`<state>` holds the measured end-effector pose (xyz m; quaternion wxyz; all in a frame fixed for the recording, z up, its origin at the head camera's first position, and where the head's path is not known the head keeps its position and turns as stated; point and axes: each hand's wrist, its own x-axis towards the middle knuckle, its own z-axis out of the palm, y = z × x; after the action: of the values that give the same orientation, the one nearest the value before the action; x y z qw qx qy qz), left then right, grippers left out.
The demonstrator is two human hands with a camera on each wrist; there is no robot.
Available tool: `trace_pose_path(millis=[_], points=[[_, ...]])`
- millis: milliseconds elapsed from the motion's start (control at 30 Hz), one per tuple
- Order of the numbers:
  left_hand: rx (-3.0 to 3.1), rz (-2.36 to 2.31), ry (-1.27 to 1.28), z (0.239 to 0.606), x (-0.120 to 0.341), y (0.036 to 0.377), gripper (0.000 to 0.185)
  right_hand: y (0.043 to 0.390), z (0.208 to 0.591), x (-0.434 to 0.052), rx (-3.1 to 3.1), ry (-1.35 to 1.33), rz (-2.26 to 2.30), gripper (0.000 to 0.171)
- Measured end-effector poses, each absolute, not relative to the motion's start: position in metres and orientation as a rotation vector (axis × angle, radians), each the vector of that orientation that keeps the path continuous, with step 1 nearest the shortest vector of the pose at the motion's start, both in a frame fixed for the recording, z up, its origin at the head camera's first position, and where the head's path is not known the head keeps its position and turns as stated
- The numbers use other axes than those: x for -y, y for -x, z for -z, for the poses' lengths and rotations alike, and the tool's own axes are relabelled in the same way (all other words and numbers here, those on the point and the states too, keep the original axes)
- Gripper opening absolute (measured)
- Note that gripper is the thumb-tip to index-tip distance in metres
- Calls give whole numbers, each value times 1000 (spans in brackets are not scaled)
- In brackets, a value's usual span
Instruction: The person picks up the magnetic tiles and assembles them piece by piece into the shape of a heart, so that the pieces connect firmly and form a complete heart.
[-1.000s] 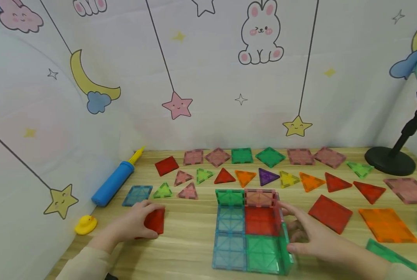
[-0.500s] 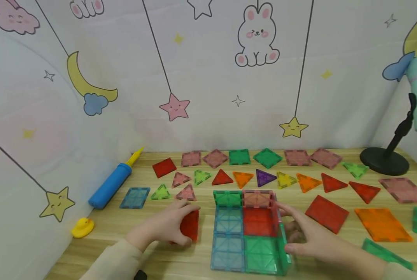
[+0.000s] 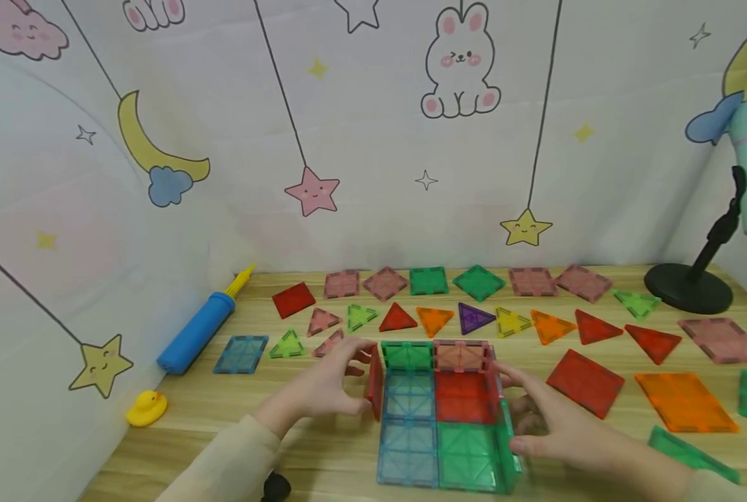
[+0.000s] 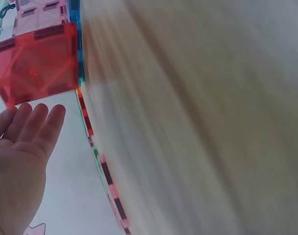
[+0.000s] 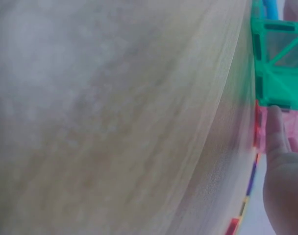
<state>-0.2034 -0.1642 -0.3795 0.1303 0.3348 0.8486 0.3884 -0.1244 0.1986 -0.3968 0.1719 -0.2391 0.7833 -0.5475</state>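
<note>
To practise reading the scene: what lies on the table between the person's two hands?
In the head view, the tile box lies between the left hand and right hand, its red side tile by the left fingers.

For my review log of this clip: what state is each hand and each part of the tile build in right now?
Left hand: fingers straight, beside the red wall tile, grip released.
Red wall tile: upright on the base's left edge.
Base tiles: flat on the table.
Green wall tile: upright on the right edge.
Right hand: fingers resting against the right wall.
</note>
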Motion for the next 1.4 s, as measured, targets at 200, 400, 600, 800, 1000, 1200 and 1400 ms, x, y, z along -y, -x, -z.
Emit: trace_pose_path(millis=[200, 400, 600, 800, 1000, 1200, 1400], points=[[-2365, -1233, -938, 382, 161, 206, 81, 125, 397, -198, -2214, 684, 1556, 77], [-2378, -1162, -906, 380, 156, 207, 91, 126, 397, -200, -2185, 697, 1580, 76], [-2388, -1156, -904, 380, 156, 207, 88, 136, 390, -217, -2497, 686, 1381, 75], [-2401, -1133, -918, 379, 156, 207, 87, 156, 389, -253, -2920, 509, 738, 84], [-2424, -1106, -910, 378, 155, 207, 88, 162, 400, -272, -3052, 508, 434, 87], [-2415, -1099, -905, 379, 155, 206, 90, 168, 402, -274, -3085, 440, 414, 82], [-2422, -1088, -905, 379, 157, 207, 90, 169, 400, -271, -3090, 437, 392, 84]])
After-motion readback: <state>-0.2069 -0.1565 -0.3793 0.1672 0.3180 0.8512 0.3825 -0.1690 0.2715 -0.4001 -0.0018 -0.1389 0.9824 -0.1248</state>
